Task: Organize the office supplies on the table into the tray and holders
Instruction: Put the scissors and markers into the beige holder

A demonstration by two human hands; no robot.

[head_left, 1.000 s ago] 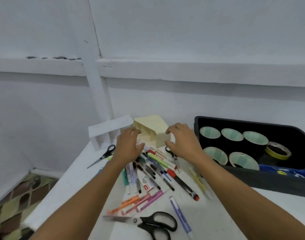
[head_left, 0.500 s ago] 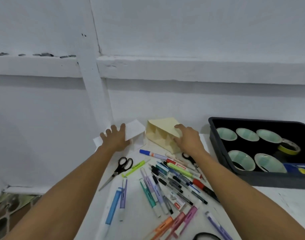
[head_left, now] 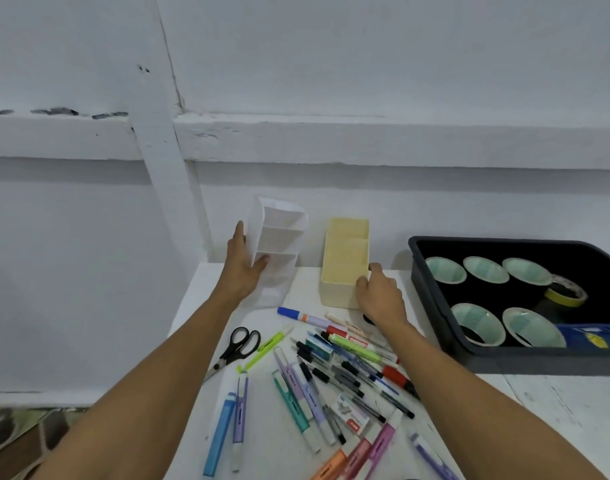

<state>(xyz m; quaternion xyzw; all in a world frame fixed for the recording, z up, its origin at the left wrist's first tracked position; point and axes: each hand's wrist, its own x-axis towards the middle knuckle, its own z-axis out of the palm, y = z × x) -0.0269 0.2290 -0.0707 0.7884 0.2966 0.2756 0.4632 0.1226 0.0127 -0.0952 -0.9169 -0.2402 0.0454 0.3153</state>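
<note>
Both hands on the holders, sorting not yet begun; the left hand (head_left: 243,271) grips the white holder (head_left: 277,249), fingers flat along its left wall and thumb hooked over the front edge, the holder standing tilted with its compartments facing the person; the right hand (head_left: 379,296) curls its fingers over the near right corner of the yellow holder (head_left: 345,261), which sits on the table (head_left: 556,410) with its opening up. The pens (head_left: 334,368) lie loose behind both hands, toward the person, most with their long axes running near-to-far on a slant; the right forearm crosses the heap, so that hand is judged nearer to it, while the scissors (head_left: 237,348) lie just behind the left wrist. The tray (head_left: 538,362), holding tape rolls (head_left: 483,270), stands just right of the right hand. The coming move likely draws a hand back toward the body, then returns a pen forward, tip down, into a holder.
</note>
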